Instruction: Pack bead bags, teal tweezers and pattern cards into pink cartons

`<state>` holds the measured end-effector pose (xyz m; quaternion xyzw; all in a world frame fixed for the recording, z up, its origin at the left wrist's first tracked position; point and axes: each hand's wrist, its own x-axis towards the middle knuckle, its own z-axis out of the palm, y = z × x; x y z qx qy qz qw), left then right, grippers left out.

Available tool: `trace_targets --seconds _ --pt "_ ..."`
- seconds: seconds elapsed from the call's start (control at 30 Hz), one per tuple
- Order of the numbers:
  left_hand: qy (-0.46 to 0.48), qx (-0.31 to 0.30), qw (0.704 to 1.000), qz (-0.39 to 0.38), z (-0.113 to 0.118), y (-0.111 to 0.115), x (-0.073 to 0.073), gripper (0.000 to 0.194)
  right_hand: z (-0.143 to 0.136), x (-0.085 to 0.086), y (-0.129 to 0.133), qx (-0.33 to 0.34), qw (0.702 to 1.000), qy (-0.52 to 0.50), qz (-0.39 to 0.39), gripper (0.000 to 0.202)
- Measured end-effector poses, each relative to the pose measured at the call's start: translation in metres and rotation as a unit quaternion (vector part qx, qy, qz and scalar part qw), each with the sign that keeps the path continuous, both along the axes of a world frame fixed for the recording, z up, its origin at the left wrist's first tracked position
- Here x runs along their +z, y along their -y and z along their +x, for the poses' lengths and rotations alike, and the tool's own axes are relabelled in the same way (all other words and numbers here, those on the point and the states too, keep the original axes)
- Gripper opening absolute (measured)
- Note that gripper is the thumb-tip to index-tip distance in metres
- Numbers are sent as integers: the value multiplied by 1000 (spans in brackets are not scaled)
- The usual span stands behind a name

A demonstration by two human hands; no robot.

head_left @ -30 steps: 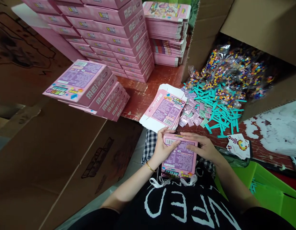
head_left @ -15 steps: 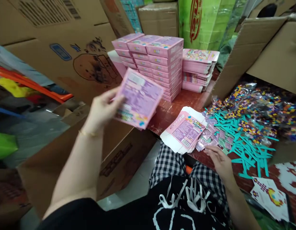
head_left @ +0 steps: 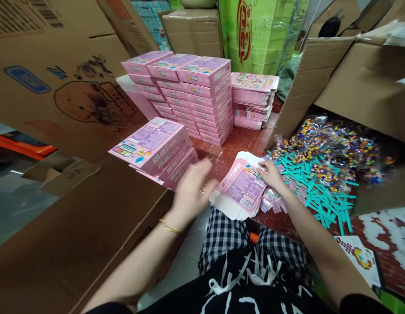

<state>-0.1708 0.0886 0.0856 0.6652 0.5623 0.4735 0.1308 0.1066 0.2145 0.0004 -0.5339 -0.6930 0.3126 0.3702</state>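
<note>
My left hand (head_left: 194, 187) is blurred, with its thumb apart from the fingers and nothing in it. It is between a short stack of filled pink-purple boxes (head_left: 156, 139) and a pile of flat, unfolded cartons (head_left: 241, 187). At the upper right edge of that pile, my right hand (head_left: 271, 174) pinches the top carton. Small clear and purple sachets (head_left: 271, 203) lie beside the pile, under and near my right wrist. Teal plastic sticks (head_left: 330, 203) are heaped to their right.
Behind stands a tall block of pink boxes (head_left: 202, 91), with more flat cartons (head_left: 255, 89) beside it. An open cardboard box (head_left: 327, 65) at right spills bags of coloured beads (head_left: 336, 144). Printed cards (head_left: 358, 257) lie at lower right. A large carton (head_left: 101, 218) borders the table's left.
The pink box my left hand held now rests on the short stack, and that hand has moved right, emptied. My right hand has gone from the sachets to the flat cartons. The view has shifted.
</note>
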Motion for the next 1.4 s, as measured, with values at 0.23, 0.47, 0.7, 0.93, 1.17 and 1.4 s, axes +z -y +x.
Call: trace_targets --seconds 0.23,0.47,0.7,0.93,1.17,1.4 --pt "-221 -16 968 -116 63 5 -92 119 -31 47 -17 66 985 60 -144 28" --pt "-122 -68 989 -47 57 53 23 69 -17 150 110 236 943 -132 194 7" --pt "232 -224 915 -243 93 95 5 21 24 121 167 -190 881 -5 433 35" --pt "290 -203 906 -231 132 93 -52 59 60 31 206 -139 972 -187 -14 38" --pt "278 -176 891 -312 148 73 -79 38 63 -9 221 -73 979 -179 -64 44" --pt "302 -154 923 -180 151 92 -65 44 58 25 242 -66 974 -214 17 34"
